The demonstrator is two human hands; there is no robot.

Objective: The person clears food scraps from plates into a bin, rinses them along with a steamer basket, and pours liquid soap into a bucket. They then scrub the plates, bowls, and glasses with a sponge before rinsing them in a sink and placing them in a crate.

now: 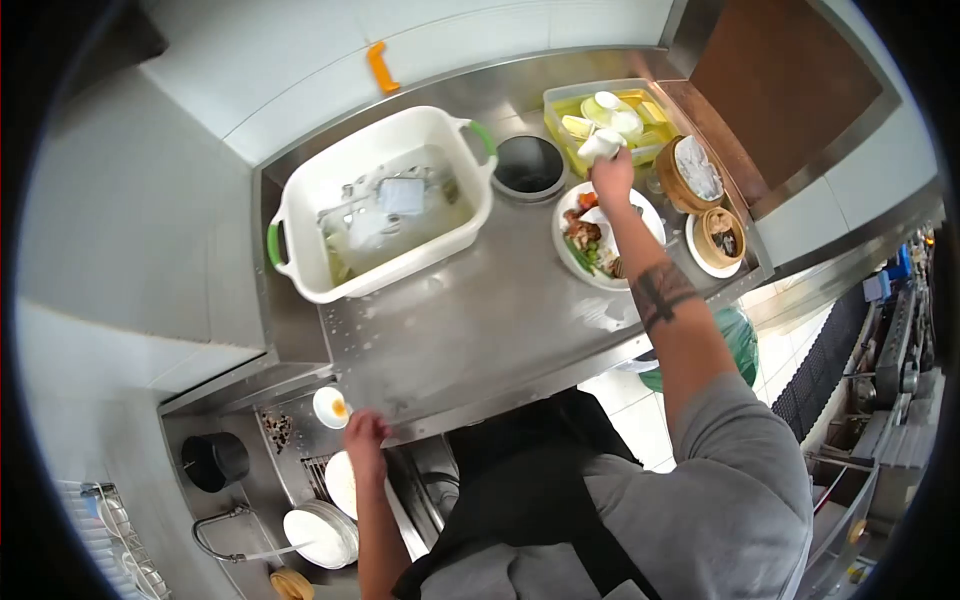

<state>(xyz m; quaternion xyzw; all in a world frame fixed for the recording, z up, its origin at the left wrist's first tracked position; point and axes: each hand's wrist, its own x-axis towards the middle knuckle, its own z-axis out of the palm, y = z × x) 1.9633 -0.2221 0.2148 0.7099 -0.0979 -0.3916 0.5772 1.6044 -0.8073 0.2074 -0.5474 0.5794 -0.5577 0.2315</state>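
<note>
My right hand is closed on a small white dish at the near edge of a clear tub, which holds yellowish liquid and several pale dishes. Below that hand lies a white plate with food scraps, partly covered by my forearm. My left hand hangs over the sink's edge with its fingers curled; what they hold, if anything, is too small to make out. Just left of it sits a small white bowl with an orange-yellow remnant.
A white basin of water stands on the steel counter, beside a dark round opening. Bamboo steamers are at the right. Stacked plates, a black pot and a faucet occupy the lower left.
</note>
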